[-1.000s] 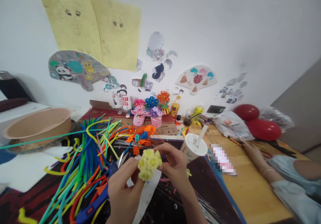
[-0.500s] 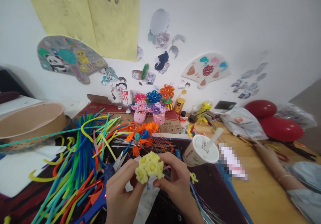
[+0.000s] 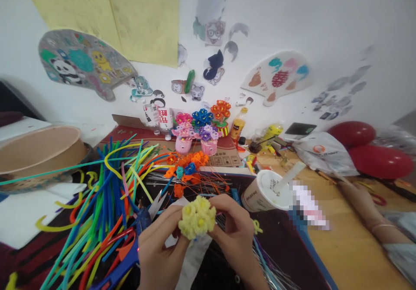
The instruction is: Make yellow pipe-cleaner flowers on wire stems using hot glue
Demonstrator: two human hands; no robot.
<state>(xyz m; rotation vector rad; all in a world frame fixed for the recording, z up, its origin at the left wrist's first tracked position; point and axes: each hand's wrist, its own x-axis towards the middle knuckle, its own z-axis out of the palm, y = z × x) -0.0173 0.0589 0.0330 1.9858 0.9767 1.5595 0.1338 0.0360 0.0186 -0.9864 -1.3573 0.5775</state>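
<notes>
Between my two hands is a small bunch of pale yellow pipe-cleaner flowers (image 3: 196, 219), blossoms facing up. My left hand (image 3: 164, 246) pinches it from the left with thumb and fingers. From the right side, my right hand (image 3: 234, 238) closes its thumb and fingers on the same bunch. The stems under the blossoms are mostly hidden. Beside my left hand lie the open blades of scissors (image 3: 158, 204) and a blue glue gun (image 3: 121, 267) with a small red light. Orange pipe-cleaner flowers (image 3: 190, 166) lie just beyond my hands.
Many coloured pipe cleaners (image 3: 110, 194) spread across the left. A lidded drink cup (image 3: 268, 191) with a straw stands right of my hands. Finished flower pots (image 3: 209, 147) stand at the back by the wall. Another person's arm (image 3: 364, 210) rests at the far right near red balloons (image 3: 380, 161).
The yellow flower bunch has turned slightly in my fingers, and both hands sit a little further right in view. The head view has shifted a little.
</notes>
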